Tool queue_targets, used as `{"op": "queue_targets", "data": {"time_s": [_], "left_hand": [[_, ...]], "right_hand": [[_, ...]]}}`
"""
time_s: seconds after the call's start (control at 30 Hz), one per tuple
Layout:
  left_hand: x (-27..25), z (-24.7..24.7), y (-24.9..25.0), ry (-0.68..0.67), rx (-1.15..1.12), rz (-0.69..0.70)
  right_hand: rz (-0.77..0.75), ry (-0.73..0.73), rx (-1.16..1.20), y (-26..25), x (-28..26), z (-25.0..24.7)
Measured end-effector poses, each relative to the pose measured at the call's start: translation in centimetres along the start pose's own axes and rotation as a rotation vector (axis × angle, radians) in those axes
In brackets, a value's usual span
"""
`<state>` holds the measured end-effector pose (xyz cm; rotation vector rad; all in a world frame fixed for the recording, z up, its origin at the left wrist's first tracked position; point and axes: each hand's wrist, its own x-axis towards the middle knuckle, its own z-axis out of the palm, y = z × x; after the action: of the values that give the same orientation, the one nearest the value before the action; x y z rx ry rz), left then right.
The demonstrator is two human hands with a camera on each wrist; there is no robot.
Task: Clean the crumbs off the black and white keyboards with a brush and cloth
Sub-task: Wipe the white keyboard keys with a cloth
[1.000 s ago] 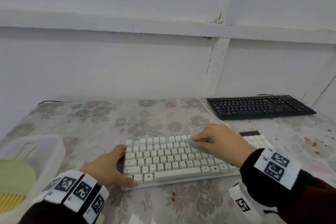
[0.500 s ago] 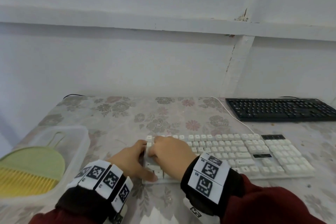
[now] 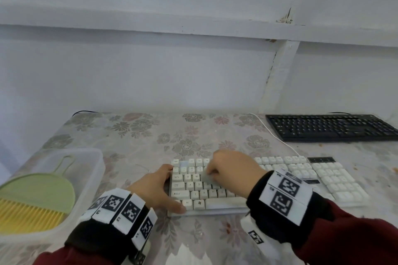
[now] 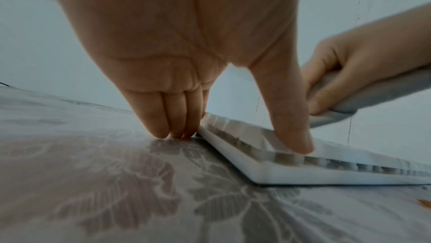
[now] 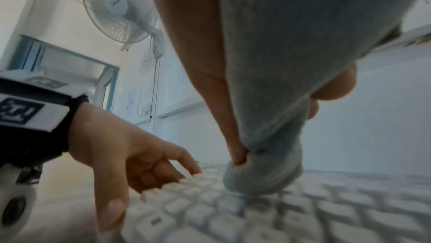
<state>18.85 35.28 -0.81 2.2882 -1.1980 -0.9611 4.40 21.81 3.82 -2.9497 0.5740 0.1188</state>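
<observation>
Since half a second back the right hand [image 3: 233, 173] had slid a little to the right along the white keyboard [image 3: 336, 185], off the very left edge and onto the upper letter rows. It had its fingers curled round a grey cloth [image 5: 279, 88], the bunched end pressed down on the keys. The left hand [image 3: 154, 187] hadn't budged: straight fingers on the flowered tablecloth [image 3: 137, 135] right against the keyboard's left edge, thumb lying on the front corner keys, so relaxed and flat, gripping nothing. The black keyboard [image 3: 329, 128] sat well apart at the back right of the table. The green brush [image 3: 36, 198] with yellow bristles was lying in the clear plastic tub [image 3: 94, 170] off to the left.
</observation>
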Motion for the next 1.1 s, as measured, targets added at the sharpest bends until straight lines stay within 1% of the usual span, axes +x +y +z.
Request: {"op": "queue_targets", "data": {"time_s": [0.07,0.1,0.17,0.23,0.33,0.43,0.53,0.67,0.77,0.87,0.97,1.1], "left_hand": [[0.1,-0.1,-0.2,0.003,0.001,0.011],[0.1,-0.1,-0.2,0.003,0.006,0.014],[0.2,-0.1,-0.3,0.003,0.029,0.018],[0.3,-0.1,-0.4,0.007,0.032,0.018],[0.2,0.0,-0.3,0.011,0.023,0.023],[0.1,0.0,-0.1,0.02,0.018,0.021],[-0.1,0.1,0.0,0.016,0.012,0.016],[-0.1,0.0,0.2,0.006,0.008,0.007],[0.0,0.1,0.2,0.011,0.005,0.005],[0.0,0.0,0.0,0.021,0.029,0.017],[0.2,0.1,-0.1,0.016,0.024,0.021],[0.2,0.1,-0.2,0.013,0.026,0.017]], "right_hand": [[-0.056,0.004,0.06,-2.1,0.9,-0.2],[-0.07,-0.019,0.067,-3.2,1.5,0.0],[-0.087,-0.048,0.054,-4.8,2.5,0.9],[-0.105,-0.024,0.006,-5.5,2.7,1.6],[-0.079,0.004,-0.032,-4.9,2.4,2.1],[-0.033,0.023,0.006,-3.4,1.4,1.9],[-0.038,0.002,0.015,-0.9,0.1,2.0],[0.025,-0.038,-0.05,1.4,-1.0,0.8],[0.0,-0.018,0.029,0.2,-0.5,-0.2],[-0.118,-0.029,0.118,-3.3,0.8,-0.4],[-0.157,-0.062,0.07,-5.4,2.3,0.9],[-0.124,-0.016,-0.012,-4.5,2.0,2.2]]}}
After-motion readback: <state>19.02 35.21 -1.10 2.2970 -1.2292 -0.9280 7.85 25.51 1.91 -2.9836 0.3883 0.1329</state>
